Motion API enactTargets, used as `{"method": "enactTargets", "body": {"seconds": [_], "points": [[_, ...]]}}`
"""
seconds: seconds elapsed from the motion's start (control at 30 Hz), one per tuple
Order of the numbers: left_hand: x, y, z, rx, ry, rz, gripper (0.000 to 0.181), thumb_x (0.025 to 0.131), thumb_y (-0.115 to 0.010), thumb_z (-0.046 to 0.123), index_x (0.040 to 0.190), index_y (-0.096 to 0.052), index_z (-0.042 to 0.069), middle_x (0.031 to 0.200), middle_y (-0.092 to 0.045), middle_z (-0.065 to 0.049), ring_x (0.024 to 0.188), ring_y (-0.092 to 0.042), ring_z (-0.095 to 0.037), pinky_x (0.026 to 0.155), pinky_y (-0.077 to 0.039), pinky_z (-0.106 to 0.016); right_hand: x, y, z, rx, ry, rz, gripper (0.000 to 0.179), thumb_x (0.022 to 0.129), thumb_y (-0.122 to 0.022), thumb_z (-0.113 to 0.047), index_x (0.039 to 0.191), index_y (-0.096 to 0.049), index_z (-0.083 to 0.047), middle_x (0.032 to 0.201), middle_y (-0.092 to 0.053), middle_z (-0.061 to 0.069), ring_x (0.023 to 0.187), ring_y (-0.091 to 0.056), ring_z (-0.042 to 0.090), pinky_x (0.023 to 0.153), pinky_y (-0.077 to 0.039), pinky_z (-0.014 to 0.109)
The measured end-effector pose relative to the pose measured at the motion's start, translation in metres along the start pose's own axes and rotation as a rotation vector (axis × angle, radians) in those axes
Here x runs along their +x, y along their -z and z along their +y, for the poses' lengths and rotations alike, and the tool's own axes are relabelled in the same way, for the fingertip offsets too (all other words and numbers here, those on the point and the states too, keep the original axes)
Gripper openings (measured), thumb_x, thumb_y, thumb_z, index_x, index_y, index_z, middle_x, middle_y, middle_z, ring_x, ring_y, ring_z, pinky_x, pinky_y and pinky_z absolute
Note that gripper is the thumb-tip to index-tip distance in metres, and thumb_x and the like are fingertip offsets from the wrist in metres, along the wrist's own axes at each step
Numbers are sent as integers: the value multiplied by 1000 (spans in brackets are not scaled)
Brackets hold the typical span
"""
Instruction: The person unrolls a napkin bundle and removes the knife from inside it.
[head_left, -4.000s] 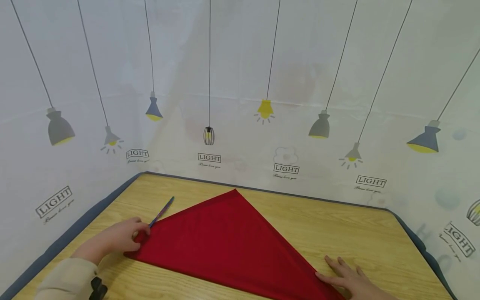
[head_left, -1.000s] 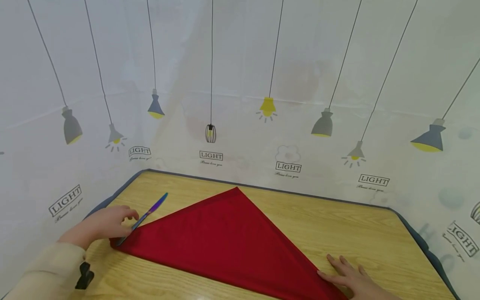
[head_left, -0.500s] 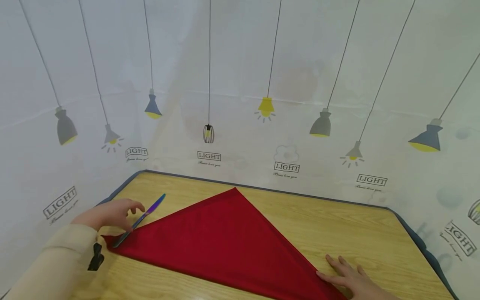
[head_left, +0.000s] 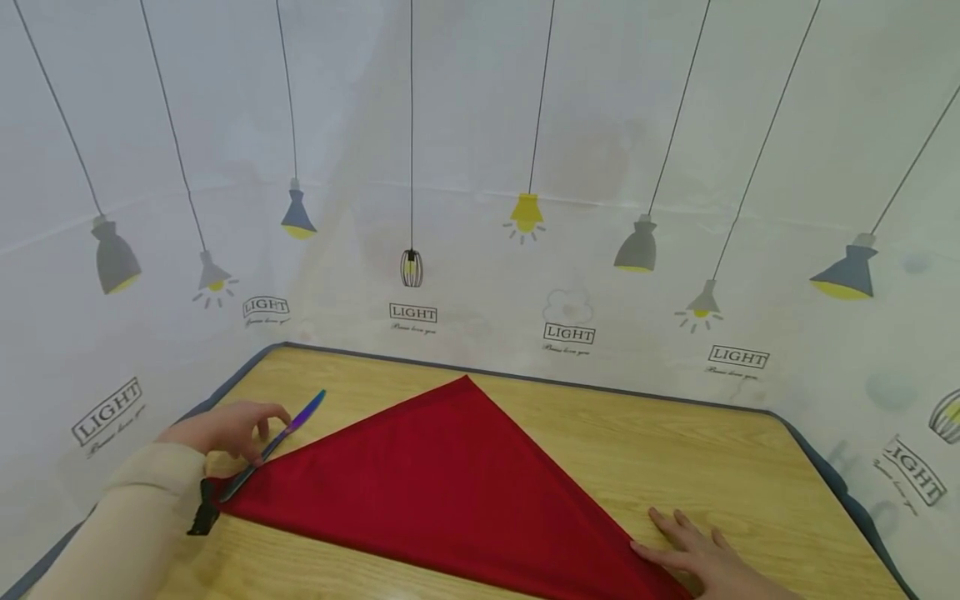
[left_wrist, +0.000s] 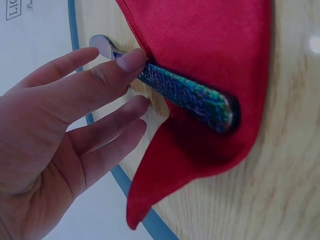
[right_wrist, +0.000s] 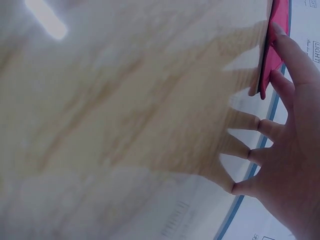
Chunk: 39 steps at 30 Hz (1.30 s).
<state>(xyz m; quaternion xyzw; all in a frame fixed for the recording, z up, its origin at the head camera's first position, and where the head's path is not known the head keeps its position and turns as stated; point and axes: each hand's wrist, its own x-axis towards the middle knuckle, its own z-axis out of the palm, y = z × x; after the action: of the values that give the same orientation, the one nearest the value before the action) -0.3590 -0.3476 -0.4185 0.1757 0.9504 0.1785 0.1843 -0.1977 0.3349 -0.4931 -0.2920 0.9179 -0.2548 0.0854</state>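
In the head view a red cloth point(head_left: 435, 492), folded to a triangle, lies on the table. A table knife point(head_left: 303, 414) with a blue-purple sheen lies over its left corner, blade pointing away. My left hand point(head_left: 236, 431) is at this knife. In the left wrist view the thumb overlaps the patterned knife handle point(left_wrist: 190, 97), and the index fingertip is near the blade. The other fingers point(left_wrist: 110, 125) are loosely bent and apart from the handle. My right hand point(head_left: 701, 557) rests with spread fingers at the cloth's right edge, thumb on the fabric.
The wood-grain table point(head_left: 660, 442) has a dark blue edge point(head_left: 525, 381). Behind it hangs a pale sheet point(head_left: 480, 125) printed with lamps. On the left, the cloth's tip point(left_wrist: 145, 200) sticks out past the knife handle.
Four seconds ago my left hand was at the cloth's left corner, with the knife handle hidden. Now the knife shows on top of that corner. My right hand has stayed in place.
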Motion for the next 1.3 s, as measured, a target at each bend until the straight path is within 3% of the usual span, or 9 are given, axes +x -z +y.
{"method": "enactTargets", "body": {"seconds": [0.1,0.33,0.47,0.63,0.7,0.87,1.17,1.3], "points": [[0,-1,1,-57,38,-15,61,71,-82,-5,124,-54,5,94,-58,-12,72,-56,-22,61,-54,-36,-1,0,-1,10,-10,-5,66,82,-73,-34,143,-47,-40,157,-20,-3,128,-17,64,79,-9,88],[4,0,-2,65,-37,-8,61,69,-86,0,121,-55,7,91,-59,-8,79,-55,-23,64,-53,-35,-2,-1,-1,-20,-3,12,65,82,-73,-36,142,-49,-40,157,-23,-3,124,-20,66,78,-12,88],[6,-1,-5,27,-30,-24,61,68,-85,-2,121,-56,7,91,-57,-9,81,-54,-24,64,-53,-34,-3,-2,0,-23,-3,11,65,82,-72,-36,142,-48,-40,157,-22,-3,127,-21,63,79,-13,87],[7,-4,-7,-45,-13,-40,64,68,-83,-7,124,-54,6,90,-54,-10,77,-52,-23,62,-51,-33,-4,-2,2,-13,6,17,66,83,-73,-35,143,-47,-39,157,-20,-5,138,-10,43,79,-11,87],[7,-4,-8,-83,5,-45,65,69,-81,-9,126,-53,6,89,-53,-10,74,-51,-21,61,-50,-32,-4,-1,2,-6,5,15,66,82,-73,-35,143,-47,-39,157,-22,-2,138,-10,45,79,-11,87],[5,-5,-6,-141,8,-59,65,70,-77,-13,127,-52,5,80,-50,-8,65,-46,-17,60,-44,-30,-2,1,-1,9,-11,-9,66,82,-73,-35,143,-48,-40,156,-26,9,127,-16,66,79,-9,88],[3,-5,-7,-164,-62,-79,64,72,-76,-12,130,-51,2,70,-55,-4,63,-52,-16,59,-45,-29,-2,1,-2,5,-6,-2,67,81,-74,-35,143,-48,-39,156,-26,7,128,-18,64,79,-10,88],[5,-7,-8,-225,-45,-94,63,75,-73,-12,132,-49,1,62,-50,-1,56,-46,-13,56,-41,-26,-1,3,-2,5,-9,-6,67,82,-74,-35,143,-48,-39,156,-26,8,130,-17,62,80,-10,87]]}}
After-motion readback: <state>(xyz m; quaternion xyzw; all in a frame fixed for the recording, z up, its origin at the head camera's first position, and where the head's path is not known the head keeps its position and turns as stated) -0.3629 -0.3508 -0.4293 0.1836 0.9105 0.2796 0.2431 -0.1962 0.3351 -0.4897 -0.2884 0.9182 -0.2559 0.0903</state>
